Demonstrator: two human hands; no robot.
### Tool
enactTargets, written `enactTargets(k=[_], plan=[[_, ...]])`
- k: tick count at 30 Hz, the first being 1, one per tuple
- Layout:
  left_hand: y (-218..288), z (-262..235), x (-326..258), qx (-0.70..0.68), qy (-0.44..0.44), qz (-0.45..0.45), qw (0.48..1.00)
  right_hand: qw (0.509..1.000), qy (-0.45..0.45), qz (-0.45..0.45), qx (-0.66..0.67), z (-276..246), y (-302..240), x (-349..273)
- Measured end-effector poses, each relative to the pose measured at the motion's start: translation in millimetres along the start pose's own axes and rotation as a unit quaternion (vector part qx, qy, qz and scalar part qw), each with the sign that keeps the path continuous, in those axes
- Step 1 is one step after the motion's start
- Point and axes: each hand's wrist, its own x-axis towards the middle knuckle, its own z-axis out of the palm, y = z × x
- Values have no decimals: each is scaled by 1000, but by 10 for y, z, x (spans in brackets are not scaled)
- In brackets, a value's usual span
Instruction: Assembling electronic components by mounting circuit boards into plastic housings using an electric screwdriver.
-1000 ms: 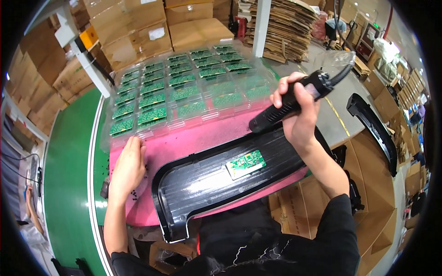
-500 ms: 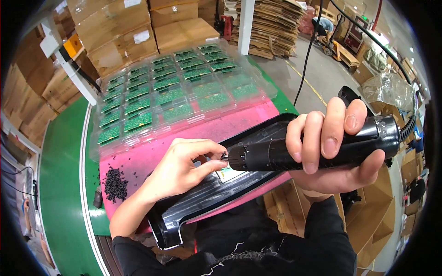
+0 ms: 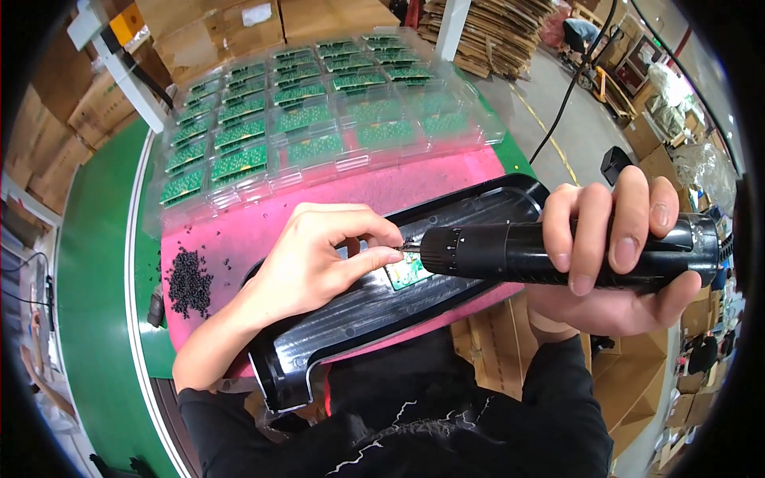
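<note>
My right hand [image 3: 610, 255] is wrapped round a black electric screwdriver [image 3: 510, 251], held almost level with its nose pointing left. At the bit, my left hand [image 3: 327, 251] pinches a small black screw [image 3: 408, 244] between thumb and forefinger; the fingertips partly hide it. Beneath both hands lies a long black plastic housing [image 3: 343, 307], open side up and slanting across the bench. Inside it sits a small green circuit board [image 3: 409, 275], partly covered by the screwdriver and my left fingers.
A heap of small black screws [image 3: 188, 284] lies on the pink mat [image 3: 335, 195] at the left. Behind stands a clear plastic tray [image 3: 351, 163] holding rows of green boards. Cardboard boxes [image 3: 207, 32] rise beyond the green bench [image 3: 100, 263]. A black cable [image 3: 570, 92] hangs at the right.
The view has shifted, so the tray appears higher. The screwdriver's nose has drawn slightly right from my left fingertips, and more of the bit shows. Both hands keep their grips.
</note>
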Motion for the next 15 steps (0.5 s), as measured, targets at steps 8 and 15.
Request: enactTargets(k=[8, 15], plan=[[-128, 66, 6, 23, 4, 48, 999, 1000, -13, 22, 3, -57, 30, -26], [-250, 96, 46, 91, 9, 32, 995, 975, -170, 134, -40, -610, 71, 162]])
